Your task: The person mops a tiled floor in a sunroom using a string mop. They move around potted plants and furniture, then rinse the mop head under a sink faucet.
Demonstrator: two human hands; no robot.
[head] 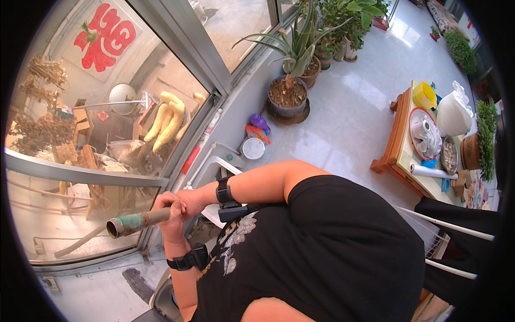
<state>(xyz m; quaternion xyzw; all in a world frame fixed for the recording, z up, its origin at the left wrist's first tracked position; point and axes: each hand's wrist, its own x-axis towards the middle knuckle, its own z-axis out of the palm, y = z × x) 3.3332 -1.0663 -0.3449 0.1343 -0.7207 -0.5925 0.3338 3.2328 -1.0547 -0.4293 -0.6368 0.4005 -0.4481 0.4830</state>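
Note:
A hollow pipe (pixel 139 222) with a turquoise patch and dirty, worn surface points its open end to the lower left, in front of a glass pane. My left hand (pixel 173 225) wraps around it near where it disappears from sight. Pressed against that hand is my right hand (pixel 189 202), with its fingers closed at the same part of the pipe; the overlapping fingers partly hide the grip. The pipe's other end is hidden. Both wrists wear black straps with devices. Just beyond my right forearm lies a white sink (pixel 213 163), partly covered by the arm.
A metal-framed window (pixel 88 171) stands close before me. Beside the sink are a white lidded tub (pixel 253 148) and a purple container (pixel 259 120). Potted plants (pixel 287 98) line the low wall. A wooden table (pixel 396 139) holds a yellow container (pixel 424 95), dishes and a white bag (pixel 454 114).

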